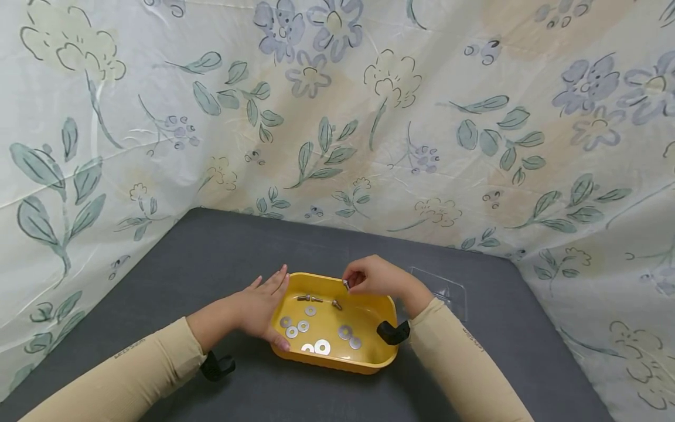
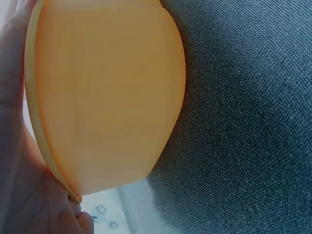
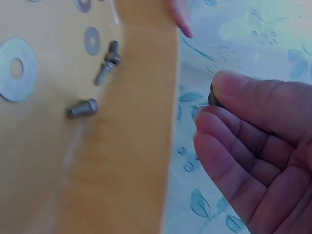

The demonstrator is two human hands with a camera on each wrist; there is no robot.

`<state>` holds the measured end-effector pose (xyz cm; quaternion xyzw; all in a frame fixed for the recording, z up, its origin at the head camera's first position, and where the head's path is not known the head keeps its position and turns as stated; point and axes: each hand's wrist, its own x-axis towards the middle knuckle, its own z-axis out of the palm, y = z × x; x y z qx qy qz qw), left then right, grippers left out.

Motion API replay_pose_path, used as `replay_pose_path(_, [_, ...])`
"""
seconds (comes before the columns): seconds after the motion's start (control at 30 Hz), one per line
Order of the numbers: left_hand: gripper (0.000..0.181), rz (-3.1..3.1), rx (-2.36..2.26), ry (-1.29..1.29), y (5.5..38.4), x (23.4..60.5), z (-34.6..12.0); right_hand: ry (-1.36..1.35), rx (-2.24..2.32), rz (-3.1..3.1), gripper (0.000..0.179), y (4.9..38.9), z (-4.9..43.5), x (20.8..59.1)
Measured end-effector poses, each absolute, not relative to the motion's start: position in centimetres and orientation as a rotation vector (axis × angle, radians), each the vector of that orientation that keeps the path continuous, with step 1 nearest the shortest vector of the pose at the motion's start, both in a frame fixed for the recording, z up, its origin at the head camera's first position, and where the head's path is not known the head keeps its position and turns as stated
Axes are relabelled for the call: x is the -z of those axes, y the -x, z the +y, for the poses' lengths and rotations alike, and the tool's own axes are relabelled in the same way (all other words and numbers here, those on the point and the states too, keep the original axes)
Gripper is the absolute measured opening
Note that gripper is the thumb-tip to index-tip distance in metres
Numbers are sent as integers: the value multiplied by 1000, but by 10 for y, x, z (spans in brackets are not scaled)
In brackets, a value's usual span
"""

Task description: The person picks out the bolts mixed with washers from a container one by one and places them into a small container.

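A yellow tray [image 1: 337, 364] stands on the dark table, holding several flat washers [image 1: 323, 347] and a few metal screws [image 1: 337, 305]. My left hand [image 1: 258, 308] rests on its left end with fingers extended and the thumb at the front rim. In the left wrist view the tray's outer wall [image 2: 107, 97] is beside that palm [image 2: 29, 209]. My right hand [image 1: 377, 276] pinches a small metal screw [image 1: 345, 285] between thumb and fingertips, above the back rim. Most of that screw [image 3: 213, 100] is hidden by the fingers in the right wrist view.
A clear plastic lid or box [image 1: 448, 296] lies behind my right wrist. Black straps [image 1: 392, 333] are at both wrists. Floral cloth [image 1: 337, 117] hangs around the back and sides of the dark grey tabletop [image 1: 221, 252].
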<state>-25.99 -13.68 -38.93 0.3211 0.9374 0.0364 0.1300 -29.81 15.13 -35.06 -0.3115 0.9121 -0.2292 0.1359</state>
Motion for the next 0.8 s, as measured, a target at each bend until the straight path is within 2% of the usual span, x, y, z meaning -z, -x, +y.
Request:
replay_pose_path(0.57, [135, 2727, -122, -950, 259, 389, -138, 644, 900, 2759, 16, 282, 207, 322])
replay_pose_path(0.8, [136, 2718, -122, -954, 259, 388, -139, 634, 918, 2776, 22, 283, 233, 325])
